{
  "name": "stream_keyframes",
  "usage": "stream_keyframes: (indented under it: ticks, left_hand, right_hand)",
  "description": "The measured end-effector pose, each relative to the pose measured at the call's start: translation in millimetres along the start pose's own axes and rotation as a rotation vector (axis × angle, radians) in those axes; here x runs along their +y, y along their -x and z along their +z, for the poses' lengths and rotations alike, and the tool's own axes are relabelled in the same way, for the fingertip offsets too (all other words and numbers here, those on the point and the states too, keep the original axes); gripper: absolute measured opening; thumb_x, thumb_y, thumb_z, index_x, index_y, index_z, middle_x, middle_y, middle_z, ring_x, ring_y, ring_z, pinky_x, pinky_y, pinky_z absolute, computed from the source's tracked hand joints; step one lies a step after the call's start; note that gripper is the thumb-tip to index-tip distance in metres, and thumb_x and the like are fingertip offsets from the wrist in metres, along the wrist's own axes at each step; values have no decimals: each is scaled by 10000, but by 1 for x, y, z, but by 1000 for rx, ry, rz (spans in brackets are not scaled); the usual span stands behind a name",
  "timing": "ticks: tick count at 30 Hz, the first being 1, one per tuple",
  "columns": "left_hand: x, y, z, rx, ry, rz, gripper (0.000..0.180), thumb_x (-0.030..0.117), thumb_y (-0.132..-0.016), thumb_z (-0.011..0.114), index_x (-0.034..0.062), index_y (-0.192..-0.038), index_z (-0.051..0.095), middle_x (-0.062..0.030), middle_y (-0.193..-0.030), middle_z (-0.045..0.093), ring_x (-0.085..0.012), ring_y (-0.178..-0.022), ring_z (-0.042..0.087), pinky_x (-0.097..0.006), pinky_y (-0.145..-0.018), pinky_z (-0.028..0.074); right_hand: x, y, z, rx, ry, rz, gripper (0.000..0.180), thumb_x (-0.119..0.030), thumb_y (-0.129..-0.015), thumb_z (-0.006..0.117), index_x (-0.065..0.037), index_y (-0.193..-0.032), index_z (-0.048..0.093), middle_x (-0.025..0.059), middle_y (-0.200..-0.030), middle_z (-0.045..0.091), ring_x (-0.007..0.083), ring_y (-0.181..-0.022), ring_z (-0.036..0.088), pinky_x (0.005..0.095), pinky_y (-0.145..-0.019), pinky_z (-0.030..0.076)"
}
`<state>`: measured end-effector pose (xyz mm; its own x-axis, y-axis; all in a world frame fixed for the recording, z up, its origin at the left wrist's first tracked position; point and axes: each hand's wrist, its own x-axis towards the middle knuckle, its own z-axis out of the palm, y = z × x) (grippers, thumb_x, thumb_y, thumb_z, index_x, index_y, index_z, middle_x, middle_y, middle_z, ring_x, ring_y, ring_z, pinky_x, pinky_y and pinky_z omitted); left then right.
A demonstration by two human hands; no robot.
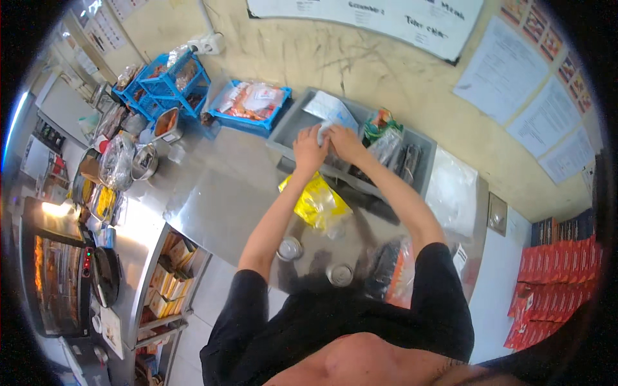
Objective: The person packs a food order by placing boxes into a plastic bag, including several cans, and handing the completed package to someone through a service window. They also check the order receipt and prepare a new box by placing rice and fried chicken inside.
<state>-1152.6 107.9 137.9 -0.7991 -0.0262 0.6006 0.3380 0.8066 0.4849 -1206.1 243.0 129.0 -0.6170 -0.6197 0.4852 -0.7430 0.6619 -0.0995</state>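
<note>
Both my arms reach forward over a grey plastic bin (281, 137) that stands against the wall. My left hand (310, 152) and my right hand (346, 143) meet above it, fingers closed around a crumpled pale piece (324, 131) that looks like thin plastic; its exact kind is hard to make out. Just behind the hands, a white and light-blue packet (331, 107) lies in the bin. To the right in it are a green package (381, 126) and dark items in transparent wrapping (409, 162). A yellow plastic bag (315, 201) lies on the counter below my left hand.
On the steel counter (219, 186) stand two cans (290, 248), near my body. Blue baskets (170, 83) and a blue tray of packaged food (251, 103) are at the back left. A transparent plastic sheet (450, 190) lies right of the bin; red boxes (557, 264) are stacked far right.
</note>
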Motion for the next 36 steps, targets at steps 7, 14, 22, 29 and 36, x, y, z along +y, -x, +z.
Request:
stream_keyframes:
  ticks: [7, 14, 22, 29, 36]
  left_hand:
    - [-64, -9, 37, -141, 141, -216, 188, 163, -754, 582, 83, -910, 514, -136, -817, 599, -354, -744, 582, -437, -630, 457]
    - [-113, 0, 34, 25, 244, -121, 181, 104, -737, 552, 27, -901, 545, -172, -801, 611, -361, -705, 596, -431, -630, 482]
    - [-66, -24, 37, -50, 191, -250, 157, 127, -618, 600, 21, -730, 630, -188, -740, 622, -340, -756, 612, -426, -644, 487]
    - [-51, -20, 15, -68, 216, -292, 269, 242, -619, 663, 23, -766, 611, -154, -801, 579, -308, -736, 598, -418, -630, 482]
    - [-49, -34, 44, -245, -45, -284, 191, 207, -644, 644, 62, -767, 655, -120, -837, 616, -266, -779, 614, -382, -614, 467]
  right_hand:
    - [-7, 11, 9, 113, -128, 3, 147, -135, -738, 588, -56, -858, 558, 65, -850, 571, 243, -879, 537, 359, -773, 424]
    - [-27, -33, 26, -136, -193, -4, 219, -34, -785, 448, -23, -963, 576, 143, -969, 591, 295, -934, 554, 371, -807, 441]
    - [-1, -47, 3, -333, -133, -91, 324, -22, -806, 472, -70, -1123, 518, 101, -1054, 532, 297, -908, 562, 348, -716, 452]
    - [10, -77, 5, -416, -91, -246, 266, 59, -678, 550, -20, -931, 526, 111, -910, 508, 289, -711, 533, 351, -609, 431]
    - [37, -94, -19, -747, -246, -127, 191, 66, -756, 547, 22, -939, 509, 101, -834, 523, 199, -699, 495, 292, -662, 435]
